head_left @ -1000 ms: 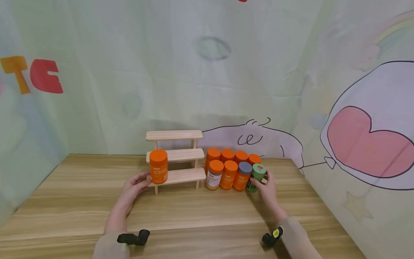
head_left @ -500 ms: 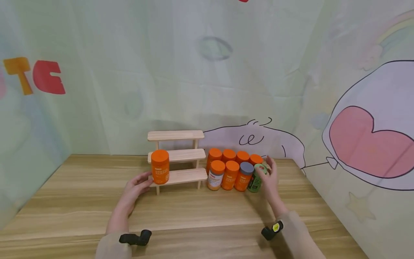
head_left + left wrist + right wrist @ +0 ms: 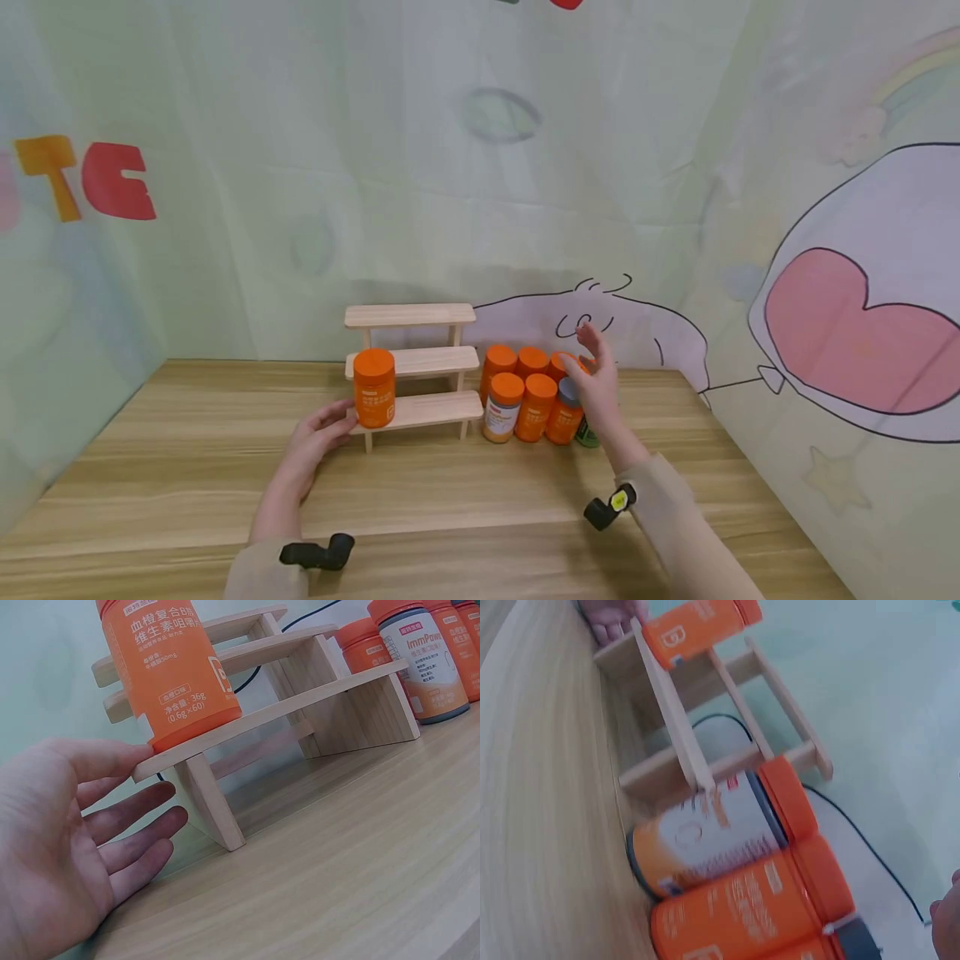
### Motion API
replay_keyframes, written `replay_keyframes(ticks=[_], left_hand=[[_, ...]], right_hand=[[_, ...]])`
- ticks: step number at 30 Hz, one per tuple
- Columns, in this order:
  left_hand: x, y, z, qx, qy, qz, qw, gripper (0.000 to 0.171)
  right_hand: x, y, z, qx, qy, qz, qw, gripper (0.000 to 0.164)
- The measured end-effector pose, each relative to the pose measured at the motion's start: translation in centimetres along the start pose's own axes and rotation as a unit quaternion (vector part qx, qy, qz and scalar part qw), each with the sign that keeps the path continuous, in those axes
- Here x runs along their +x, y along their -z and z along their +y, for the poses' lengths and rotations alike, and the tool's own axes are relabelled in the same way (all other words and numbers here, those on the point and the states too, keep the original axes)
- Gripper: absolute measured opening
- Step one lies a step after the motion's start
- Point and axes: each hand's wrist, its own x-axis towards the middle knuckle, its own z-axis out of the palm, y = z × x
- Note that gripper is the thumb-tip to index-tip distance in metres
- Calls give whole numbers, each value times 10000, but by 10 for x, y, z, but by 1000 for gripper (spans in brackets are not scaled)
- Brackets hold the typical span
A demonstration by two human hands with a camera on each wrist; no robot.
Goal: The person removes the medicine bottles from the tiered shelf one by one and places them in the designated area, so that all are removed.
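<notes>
A small wooden three-tier stand (image 3: 427, 407) stands on the table, with one orange jar (image 3: 374, 392) upright at the left of its lowest board. My left hand (image 3: 52, 832) pinches the left end of that board, thumb right by the jar's base and the other fingers loosely bent below. My right hand (image 3: 597, 390) is raised, fingers spread and holding nothing. In the head view it overlaps the grey-blue-lidded orange jar (image 3: 562, 422) and mostly hides the green jar (image 3: 588, 435). Only a fingertip (image 3: 946, 922) of it shows in the right wrist view.
Right of the stand are two rows of jars: a white-labelled jar (image 3: 502, 412) and an orange jar (image 3: 536, 414) in front, several orange-lidded jars (image 3: 498, 360) behind. A printed cloth (image 3: 300, 183) hangs behind the wooden table (image 3: 420, 500). Each wrist wears a black camera (image 3: 318, 552).
My right hand has let go of the green jar, risen, and moved left over the front row. The left hand stays at the stand's end.
</notes>
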Motion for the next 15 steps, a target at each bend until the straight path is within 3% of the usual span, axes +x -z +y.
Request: replay_keyframes(ticks=[15], left_hand=[[0, 0, 0, 60, 34, -67, 10000, 61]], right_hand=[[6, -72, -27, 424, 227, -1003, 9938, 65]])
